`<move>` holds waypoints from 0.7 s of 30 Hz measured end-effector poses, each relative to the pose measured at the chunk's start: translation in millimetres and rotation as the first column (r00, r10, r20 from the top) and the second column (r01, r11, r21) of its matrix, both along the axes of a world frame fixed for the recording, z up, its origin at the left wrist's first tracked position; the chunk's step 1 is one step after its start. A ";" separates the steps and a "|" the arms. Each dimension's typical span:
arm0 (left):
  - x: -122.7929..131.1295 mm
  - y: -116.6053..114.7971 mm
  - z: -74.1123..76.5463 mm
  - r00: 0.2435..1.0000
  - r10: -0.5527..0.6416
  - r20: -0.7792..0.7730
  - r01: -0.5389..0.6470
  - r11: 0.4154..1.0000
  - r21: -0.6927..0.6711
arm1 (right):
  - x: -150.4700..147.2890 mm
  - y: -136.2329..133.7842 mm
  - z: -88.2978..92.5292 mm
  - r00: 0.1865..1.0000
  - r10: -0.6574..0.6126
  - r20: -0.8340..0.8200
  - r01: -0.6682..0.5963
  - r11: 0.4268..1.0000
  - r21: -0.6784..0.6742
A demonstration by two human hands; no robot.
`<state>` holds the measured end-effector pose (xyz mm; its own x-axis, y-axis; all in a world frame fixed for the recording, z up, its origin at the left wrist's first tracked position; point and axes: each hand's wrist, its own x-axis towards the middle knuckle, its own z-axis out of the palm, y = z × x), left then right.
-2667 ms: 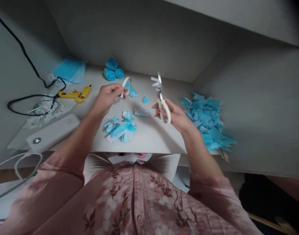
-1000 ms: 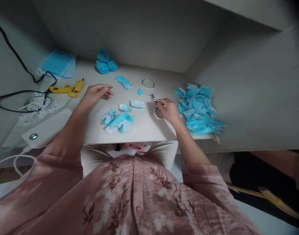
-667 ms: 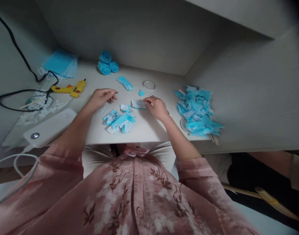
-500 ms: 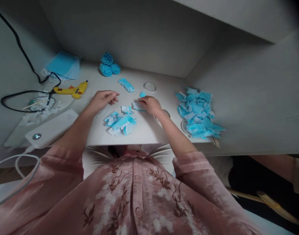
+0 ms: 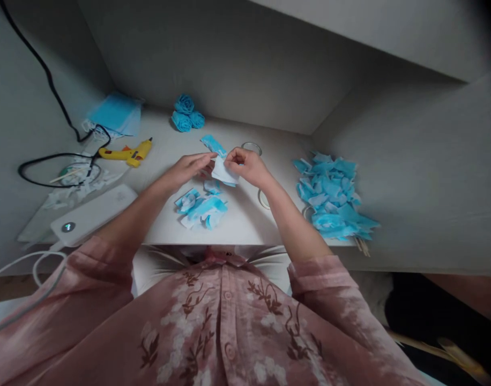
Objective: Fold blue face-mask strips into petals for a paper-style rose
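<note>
A white-and-blue piece of mask fabric (image 5: pixel 223 171) is held up between my hands, over the middle of the table. My right hand (image 5: pixel 248 165) pinches its right side with thumb and fingers. At its left edge, the fingers of my left hand (image 5: pixel 193 166) close on the fabric. Below them lies a loose heap of cut blue and white fabric pieces (image 5: pixel 205 210). Just behind my hands rests a folded blue strip (image 5: pixel 213 145). Farther back stand three rolled blue fabric roses (image 5: pixel 184 112).
A yellow glue gun (image 5: pixel 131 154) lies left, near a stack of blue masks (image 5: pixel 116 115). A white power bank (image 5: pixel 93 214) with a cable sits by my left forearm. Tape rings (image 5: pixel 252 148) lie at centre. A big pile of blue fabric pieces (image 5: pixel 329 187) is at right.
My right hand has lifted the fabric piece from the table and turned it white side up. My left hand, empty before, has moved right to meet it. The view has shifted slightly.
</note>
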<state>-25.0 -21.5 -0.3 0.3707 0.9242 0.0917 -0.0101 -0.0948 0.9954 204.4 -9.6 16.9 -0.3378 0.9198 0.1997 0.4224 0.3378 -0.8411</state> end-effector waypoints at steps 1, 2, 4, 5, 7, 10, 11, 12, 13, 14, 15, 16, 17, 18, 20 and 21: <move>5.3 0.4 3.3 1.000 -0.009 -0.013 0.009 1.000 -0.003 | -2.3 -0.2 4.3 1.000 0.014 -0.024 -0.013 1.000 0.026; 10.5 1.3 5.9 1.000 0.000 -0.028 0.000 1.000 0.001 | -4.4 0.1 7.2 0.998 0.024 -0.050 -0.022 0.999 0.043; 19.6 4.3 8.4 0.999 0.039 -0.037 -0.039 0.999 0.003 | -7.2 2.5 9.1 0.993 0.034 -0.111 -0.030 0.999 0.033; 23.1 5.9 8.4 0.998 0.050 -0.029 -0.050 0.999 -0.008 | -7.6 4.2 8.3 0.989 0.031 -0.147 -0.029 0.999 0.012; 27.5 8.4 6.1 0.999 0.045 0.004 -0.045 0.998 -0.052 | -6.0 7.8 4.9 0.973 0.004 -0.229 -0.011 1.000 -0.027; 27.4 9.2 0.3 0.995 0.067 0.074 -0.058 0.991 -0.117 | 1.5 10.1 -1.4 0.924 -0.084 -0.373 0.062 0.996 -0.069; 26.0 9.0 -1.5 0.991 0.094 0.096 -0.081 0.988 -0.128 | 4.4 9.5 -3.4 0.905 -0.119 -0.410 0.088 0.992 -0.094; 24.3 8.9 -3.1 0.986 0.124 0.115 -0.108 0.985 -0.136 | 7.0 8.3 -5.3 0.888 -0.151 -0.435 0.107 0.987 -0.124; 22.4 8.9 -4.4 0.980 0.150 0.130 -0.132 0.981 -0.139 | 9.1 6.6 -7.4 0.877 -0.178 -0.447 0.121 0.981 -0.153; 20.6 9.0 -5.5 0.975 0.172 0.141 -0.153 0.979 -0.138 | 10.4 4.5 -9.5 0.871 -0.199 -0.450 0.131 0.975 -0.178; 19.0 9.4 -6.2 0.971 0.188 0.148 -0.169 0.976 -0.134 | 11.0 2.1 -12.0 0.867 -0.212 -0.451 0.135 0.971 -0.198; 17.7 9.7 -6.8 0.969 0.197 0.150 -0.179 0.976 -0.128 | 10.8 -0.4 -14.6 0.866 -0.221 -0.448 0.135 0.967 -0.215; 16.9 10.0 -7.1 0.968 0.202 0.148 -0.185 0.976 -0.119 | 10.2 -3.0 -17.5 0.867 -0.227 -0.443 0.136 0.964 -0.228; 16.6 10.0 -7.3 0.968 0.205 0.143 -0.190 0.975 -0.111 | 9.3 -5.4 -20.7 0.868 -0.234 -0.438 0.140 0.962 -0.236; 17.3 9.1 -7.4 0.969 0.210 0.132 -0.197 0.975 -0.101 | 7.3 -9.6 -27.2 0.868 -0.249 -0.429 0.154 0.958 -0.243; 18.0 8.2 -7.4 0.970 0.207 0.125 -0.196 0.976 -0.099 | 6.7 -11.2 -30.2 0.871 -0.254 -0.421 0.163 0.957 -0.239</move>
